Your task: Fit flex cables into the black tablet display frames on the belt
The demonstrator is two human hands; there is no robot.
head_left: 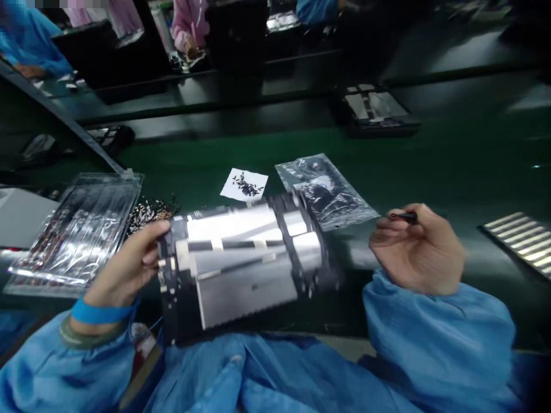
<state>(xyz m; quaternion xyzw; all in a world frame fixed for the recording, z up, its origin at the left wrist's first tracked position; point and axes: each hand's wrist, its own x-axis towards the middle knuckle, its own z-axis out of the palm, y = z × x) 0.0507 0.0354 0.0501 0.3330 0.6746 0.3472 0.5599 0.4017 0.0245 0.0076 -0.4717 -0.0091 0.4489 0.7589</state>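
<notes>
My left hand grips the left edge of an opened tablet-like device, with its thumb on the upper left corner. The device is tilted towards me and slightly blurred; silvery panels, tape strips and a black frame show on it. My right hand is raised to the right of the device, apart from it, with its fingers curled. Pinched between its thumb and forefinger is a small dark slim piece with a reddish end; its exact kind is unclear. Beyond the device lie a white paper with small black parts and a clear plastic bag.
Stacked clear trays stand on the left beside a pile of small parts. On the right lies a striped panel. Another opened device sits on the far side of the green bench. Co-workers sit opposite.
</notes>
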